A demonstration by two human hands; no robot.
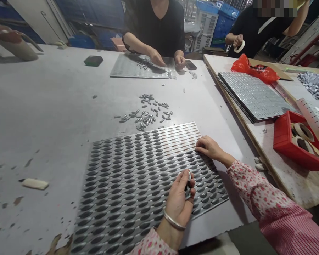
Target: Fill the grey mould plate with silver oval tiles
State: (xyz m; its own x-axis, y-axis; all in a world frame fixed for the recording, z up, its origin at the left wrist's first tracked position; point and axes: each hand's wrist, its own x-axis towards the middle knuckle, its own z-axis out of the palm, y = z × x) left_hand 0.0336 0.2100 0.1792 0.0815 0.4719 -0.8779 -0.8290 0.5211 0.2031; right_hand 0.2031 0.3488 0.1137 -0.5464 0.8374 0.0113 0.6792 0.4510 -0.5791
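A slotted panel lies at a slant on the table before me, with rows of dark, shiny oval pieces set into most of it. Its upper right part shows pale slots without ovals. My left hand, with a silver bangle at the wrist, is held palm up over the panel, fingers curled around a few loose silver oval pieces. At the panel's right edge, my right hand has its fingertips pinched together against the surface where the filled rows meet the pale slots. Whatever is between those fingertips is hidden.
Loose oval pieces lie scattered beyond the panel. Across the table, a person handles pieces on another panel; a second person holds a tape roll. To the right are stacked panels and a red bin.
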